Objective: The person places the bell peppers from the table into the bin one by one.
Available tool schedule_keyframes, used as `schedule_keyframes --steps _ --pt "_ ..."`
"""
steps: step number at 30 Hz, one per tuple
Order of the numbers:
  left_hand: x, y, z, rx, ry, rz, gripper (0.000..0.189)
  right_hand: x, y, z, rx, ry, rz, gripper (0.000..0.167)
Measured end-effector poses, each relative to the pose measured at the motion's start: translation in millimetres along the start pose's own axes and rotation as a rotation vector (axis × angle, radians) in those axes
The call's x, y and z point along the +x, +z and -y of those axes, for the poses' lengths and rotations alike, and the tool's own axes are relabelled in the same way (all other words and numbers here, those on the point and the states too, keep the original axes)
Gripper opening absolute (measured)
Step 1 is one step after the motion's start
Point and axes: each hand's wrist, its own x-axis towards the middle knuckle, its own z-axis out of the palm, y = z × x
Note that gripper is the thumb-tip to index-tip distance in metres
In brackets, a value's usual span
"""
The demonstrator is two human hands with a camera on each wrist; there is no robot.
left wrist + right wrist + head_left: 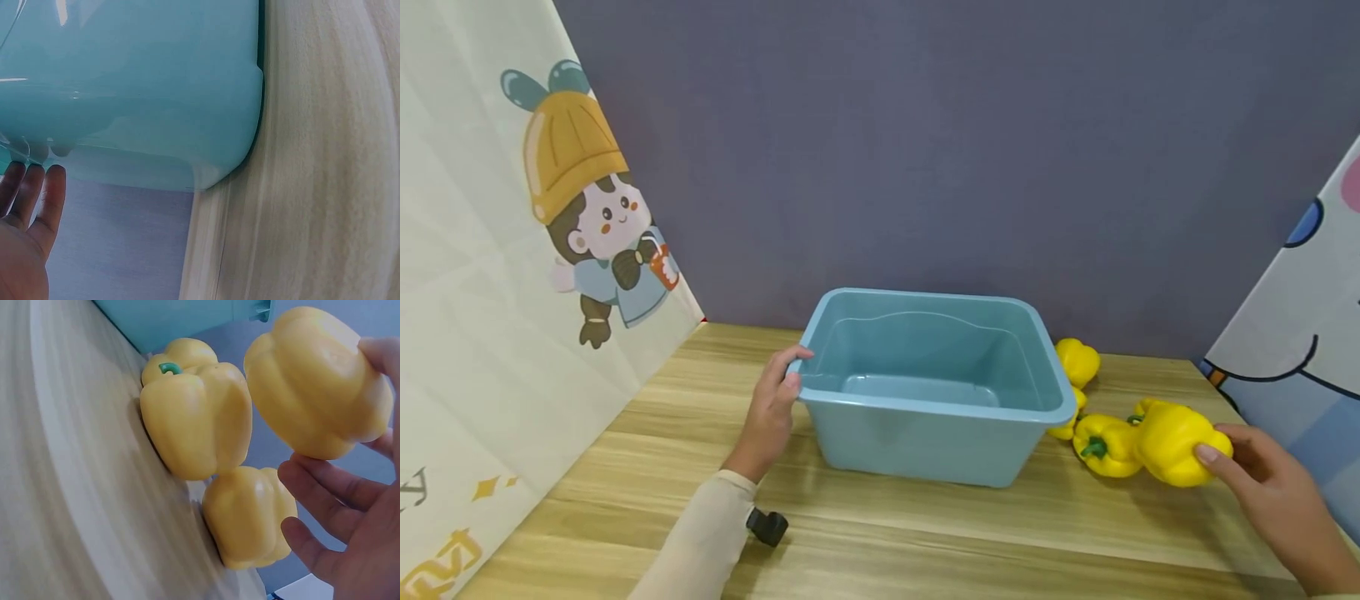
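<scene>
An open light-blue plastic bin (925, 446) stands upright on the table. My left hand (771, 410) holds the bin's left rim; the left wrist view shows its fingers (55, 187) against the bin's outer wall. Between the thumb and fingers of my right hand (1281, 496) is a yellow bell pepper (1180, 442), lifted off the table in the right wrist view. Several more yellow bell peppers lie to the bin's right, among them one with a green stem (194, 419) and another pepper (247, 519) below the held one. The bin partly hides one pepper (1063, 427).
Under everything is a wood-grain table (865, 533). A grey-purple wall panel (910, 150) rises at its back. Printed cloths flank it, one with a cartoon figure (602, 217) on the left. A black device (767, 527) is strapped to my left wrist.
</scene>
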Motion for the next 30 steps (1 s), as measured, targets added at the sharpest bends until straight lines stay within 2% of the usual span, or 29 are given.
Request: schedule_keyframes --steps 5,14,30 --pt "-0.6 1.9 1.1 0.000 -0.001 -0.004 0.032 3.9 0 2 0.022 -0.054 -0.001 0.035" --pt "-0.4 1.9 -0.6 0.004 -0.023 -0.004 0.034 10.7 2 10 0.065 -0.075 0.023 0.030" --pt "-0.3 1.8 0.3 -0.002 0.003 -0.008 0.034 25.7 6 22 0.063 -0.123 0.026 0.032"
